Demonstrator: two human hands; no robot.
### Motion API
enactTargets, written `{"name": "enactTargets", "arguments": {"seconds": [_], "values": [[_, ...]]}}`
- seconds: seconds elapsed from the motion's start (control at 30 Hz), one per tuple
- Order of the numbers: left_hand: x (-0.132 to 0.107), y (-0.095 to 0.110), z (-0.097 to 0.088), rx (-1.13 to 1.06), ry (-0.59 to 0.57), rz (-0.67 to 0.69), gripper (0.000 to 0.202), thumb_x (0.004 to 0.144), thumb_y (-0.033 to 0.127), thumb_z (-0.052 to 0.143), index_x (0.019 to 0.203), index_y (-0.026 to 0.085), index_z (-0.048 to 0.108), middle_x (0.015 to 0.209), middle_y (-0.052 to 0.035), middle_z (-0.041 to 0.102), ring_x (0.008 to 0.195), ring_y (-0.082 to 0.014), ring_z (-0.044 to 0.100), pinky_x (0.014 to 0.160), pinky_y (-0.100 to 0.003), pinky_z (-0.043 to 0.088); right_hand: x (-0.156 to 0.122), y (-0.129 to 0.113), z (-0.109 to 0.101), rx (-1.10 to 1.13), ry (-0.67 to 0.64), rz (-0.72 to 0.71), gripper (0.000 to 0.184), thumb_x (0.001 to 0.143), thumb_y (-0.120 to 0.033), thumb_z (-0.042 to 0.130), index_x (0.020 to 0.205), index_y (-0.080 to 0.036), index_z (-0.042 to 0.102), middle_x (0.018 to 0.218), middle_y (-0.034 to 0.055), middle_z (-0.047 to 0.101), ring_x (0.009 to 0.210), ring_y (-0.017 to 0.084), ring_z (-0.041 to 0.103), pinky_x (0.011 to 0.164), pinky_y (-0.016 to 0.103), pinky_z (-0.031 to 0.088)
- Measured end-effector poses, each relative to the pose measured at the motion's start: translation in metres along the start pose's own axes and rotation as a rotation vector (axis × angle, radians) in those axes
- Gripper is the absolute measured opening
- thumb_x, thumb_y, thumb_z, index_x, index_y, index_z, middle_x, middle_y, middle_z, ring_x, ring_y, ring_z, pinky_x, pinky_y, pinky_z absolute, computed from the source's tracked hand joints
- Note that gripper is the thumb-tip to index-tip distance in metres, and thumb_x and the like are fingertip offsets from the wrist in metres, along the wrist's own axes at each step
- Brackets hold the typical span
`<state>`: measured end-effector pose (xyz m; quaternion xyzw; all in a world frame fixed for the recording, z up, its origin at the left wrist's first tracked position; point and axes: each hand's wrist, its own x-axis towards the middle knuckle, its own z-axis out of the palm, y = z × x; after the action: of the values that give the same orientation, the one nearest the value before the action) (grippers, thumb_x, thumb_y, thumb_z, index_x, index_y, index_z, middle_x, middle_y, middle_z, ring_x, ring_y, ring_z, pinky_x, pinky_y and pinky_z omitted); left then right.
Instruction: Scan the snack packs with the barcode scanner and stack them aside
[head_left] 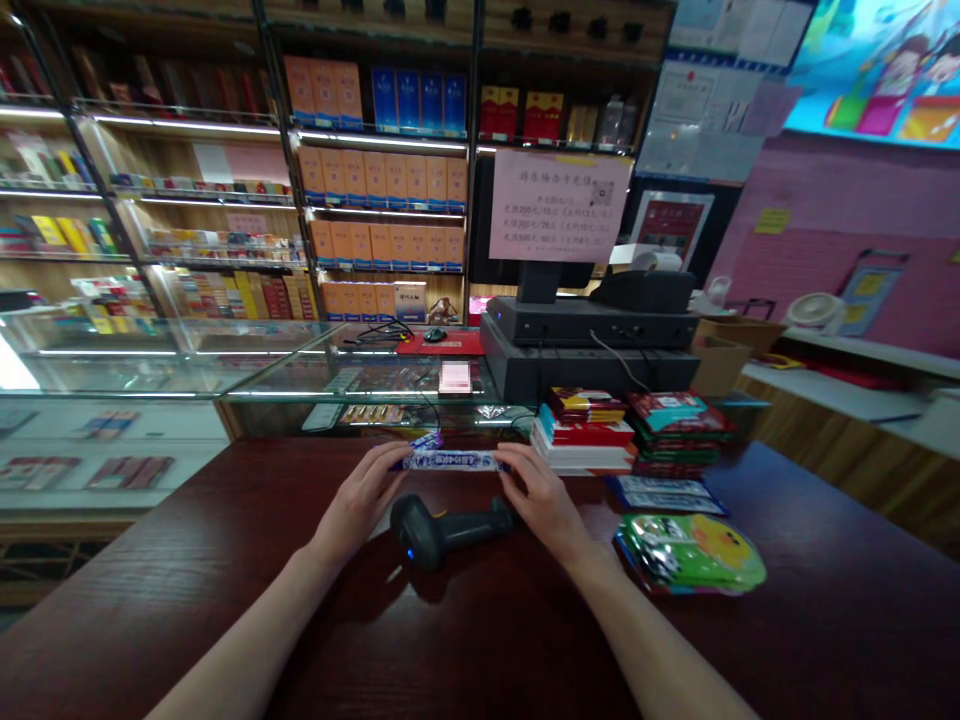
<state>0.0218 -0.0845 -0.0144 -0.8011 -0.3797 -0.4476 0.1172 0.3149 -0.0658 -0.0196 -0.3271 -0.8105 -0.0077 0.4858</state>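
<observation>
My left hand and my right hand hold the two ends of a long, thin blue-and-white packet just above a dark red wooden counter. Each hand pinches one end, so the packet lies level between them. Directly under it, a black handheld barcode scanner rests on its side on the counter, between my wrists, with a small blue light showing at its head.
To the right lie a green and yellow snack bag, a flat blue packet and stacks of red packets. Behind them stands a black cash register with a pink notice. A glass display case and stocked shelves fill the left.
</observation>
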Motion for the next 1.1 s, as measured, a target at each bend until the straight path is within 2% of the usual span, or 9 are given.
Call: {"name": "enactTargets", "arguments": {"seconds": [0.33,0.47,0.6,0.77,0.83,0.93,1.0,1.1], "values": [[0.001,0.004,-0.001,-0.018,-0.016,0.043,0.035,0.098,0.016,0.05,0.133,0.021,0.052,0.126,-0.008,0.066,0.119,-0.0166,0.063,0.107,-0.035,0.051,-0.003,0.011,-0.004,-0.008,0.013,-0.022,0.04,0.096,-0.009,0.047,0.13,-0.027,0.059,0.127,0.009,0.063,0.122,0.022,0.06,0.109,0.042,0.05],[0.0,0.004,-0.003,-0.023,-0.014,0.051,0.032,0.098,0.018,0.052,0.13,0.02,0.054,0.125,-0.0077,0.068,0.118,-0.0171,0.065,0.107,-0.035,0.051,-0.004,0.01,-0.004,0.015,0.035,-0.02,0.033,0.097,-0.012,0.049,0.123,-0.026,0.063,0.123,0.0088,0.066,0.118,0.021,0.063,0.106,0.041,0.052],[-0.001,0.002,-0.004,-0.024,0.022,0.034,0.024,0.099,0.02,0.052,0.121,0.021,0.061,0.112,-0.0048,0.073,0.104,-0.0156,0.07,0.097,-0.03,0.055,-0.003,0.004,-0.005,0.086,0.062,0.037,0.023,0.098,-0.017,0.05,0.111,-0.025,0.067,0.111,0.0073,0.071,0.107,0.02,0.068,0.097,0.037,0.055],[-0.004,-0.001,-0.002,0.083,0.064,-0.052,0.022,0.098,0.028,0.054,0.116,0.023,0.065,0.103,-0.0025,0.075,0.088,-0.015,0.071,0.087,-0.029,0.055,-0.002,-0.002,-0.001,0.167,0.063,0.206,0.017,0.095,-0.025,0.056,0.101,-0.024,0.071,0.098,0.0049,0.074,0.092,0.021,0.071,0.085,0.034,0.056],[-0.004,-0.001,-0.001,0.075,0.074,-0.098,0.025,0.099,0.031,0.053,0.12,0.023,0.063,0.107,-0.0032,0.075,0.091,-0.0153,0.071,0.089,-0.029,0.055,0.0,-0.004,0.002,0.217,0.055,0.319,0.017,0.093,-0.029,0.058,0.101,-0.023,0.072,0.092,0.0038,0.075,0.081,0.02,0.071,0.078,0.033,0.055],[-0.003,-0.001,0.002,0.018,0.062,-0.152,0.029,0.1,0.032,0.049,0.125,0.023,0.061,0.114,-0.0047,0.073,0.1,-0.0164,0.07,0.093,-0.03,0.054,0.003,-0.008,0.007,0.348,0.043,0.509,0.023,0.088,-0.037,0.062,0.101,-0.021,0.072,0.072,0.0007,0.071,0.063,0.017,0.066,0.062,0.028,0.052],[-0.002,-0.001,0.003,-0.024,0.02,-0.169,0.031,0.102,0.032,0.046,0.127,0.024,0.061,0.115,-0.0048,0.072,0.103,-0.0166,0.069,0.094,-0.031,0.054,0.006,-0.01,0.01,0.451,0.05,0.607,0.026,0.085,-0.04,0.065,0.099,-0.019,0.072,0.061,-0.0014,0.065,0.057,0.017,0.063,0.057,0.027,0.048],[-0.001,0.0,0.003,-0.057,-0.032,-0.202,0.035,0.103,0.03,0.041,0.133,0.027,0.059,0.116,-0.005,0.069,0.104,-0.0159,0.067,0.096,-0.03,0.053,0.01,-0.013,0.012,0.575,0.069,0.691,0.029,0.081,-0.043,0.068,0.096,-0.018,0.071,0.057,-0.0016,0.063,0.055,0.016,0.061,0.053,0.026,0.045]]}}
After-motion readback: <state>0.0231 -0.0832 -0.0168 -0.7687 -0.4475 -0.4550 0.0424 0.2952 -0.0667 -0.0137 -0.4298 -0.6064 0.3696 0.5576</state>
